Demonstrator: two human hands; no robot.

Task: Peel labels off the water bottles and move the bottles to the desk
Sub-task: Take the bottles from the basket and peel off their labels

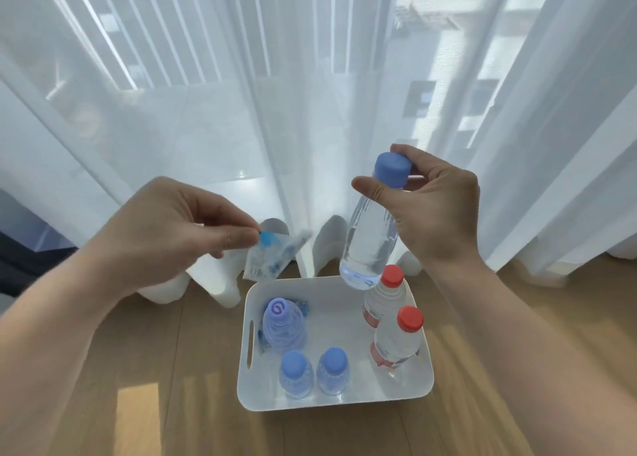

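Note:
My right hand (436, 210) holds a clear, label-free water bottle (370, 238) by its blue cap, hanging above the back edge of a white bin (425, 376). My left hand (165, 228) pinches a peeled, crumpled blue-and-white label (267, 257) to the left of the bottle. Inside the bin stand two small blue-capped bottles (296, 374) (332, 371), a larger bottle with a purple cap (283, 324), and two red-capped bottles with red labels (384, 298) (398, 340).
The bin sits on a wooden floor (179, 404). White sheer curtains (275, 110) hang behind it, their hems pooling on the floor. A dark object (24, 266) lies at the far left. No desk is in view.

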